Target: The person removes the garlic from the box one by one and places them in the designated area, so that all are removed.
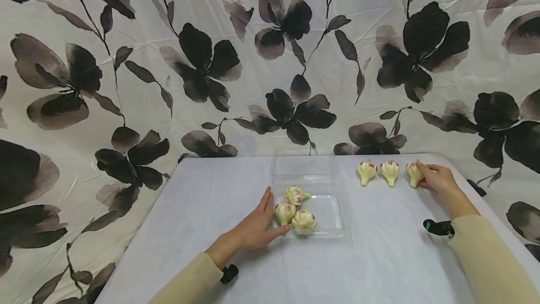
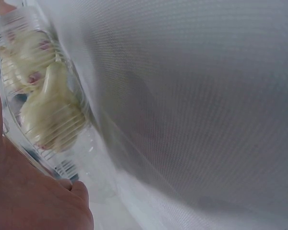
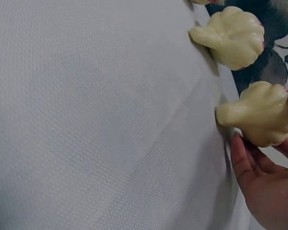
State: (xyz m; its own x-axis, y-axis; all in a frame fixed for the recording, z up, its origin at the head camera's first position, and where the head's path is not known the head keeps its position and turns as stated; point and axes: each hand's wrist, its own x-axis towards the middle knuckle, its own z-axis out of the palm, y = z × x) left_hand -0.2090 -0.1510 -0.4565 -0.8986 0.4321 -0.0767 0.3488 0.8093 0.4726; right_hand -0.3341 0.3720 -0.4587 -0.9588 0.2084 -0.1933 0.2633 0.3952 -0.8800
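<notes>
Your right hand (image 1: 438, 179) pinches the end bulb (image 1: 413, 175), with its fingers on opposite sides of the body; the bulb's neck points toward you; whether the bulb is clear of the surface, you cannot tell. Your left hand (image 1: 257, 222) is spread wide against the box (image 1: 325, 208); its fingers lie straight along the left wall, and its thumb reaches along the front edge near the corner.

Beside the end bulb, to its left, stand the middle bulb (image 1: 390, 172) and the outer bulb (image 1: 367, 172); the three form a row near the table's far edge, slightly apart, necks toward you.

In the left part of the box sit the rear bulb (image 1: 295, 194), the left bulb (image 1: 285, 213) and the front bulb (image 1: 303, 220), close together; the clear lid (image 1: 303, 165) lies folded back on the far side.

Beneath all is the white table (image 1: 202, 219); behind it hangs a floral cloth (image 1: 291, 111).
</notes>
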